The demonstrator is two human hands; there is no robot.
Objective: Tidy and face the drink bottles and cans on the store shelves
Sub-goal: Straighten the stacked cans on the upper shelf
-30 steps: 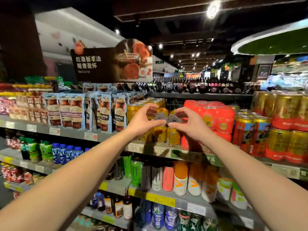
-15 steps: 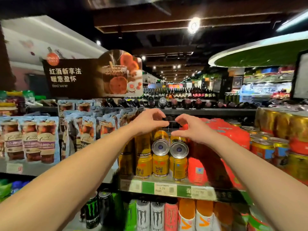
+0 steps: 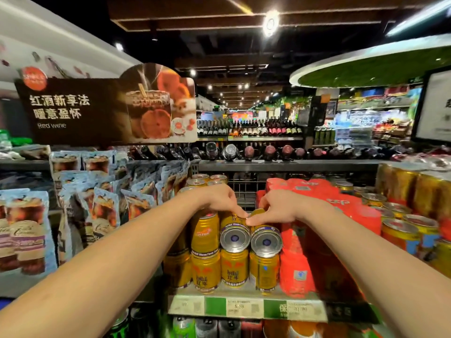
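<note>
Head view
Left hand: placed on top of the left lying can; fingers curled down over its upper side, thumb tip met with the other thumb.
Right hand: placed on top of the right lying can; fingers curled over its far end.
Lying cans: two gold cans laid on their sides, touching, round ends turned outward, carried on the upright gold cans at the front edge of the shelf.
Upright gold cans: stacked two high at the left of the lying pair.
Red shrink-wrapped packs: set just beside the cans, toward the right end of the shelf.
Price strip: fixed along the shelf's front edge.
Snack pouches: hung left of the cans.
</note>
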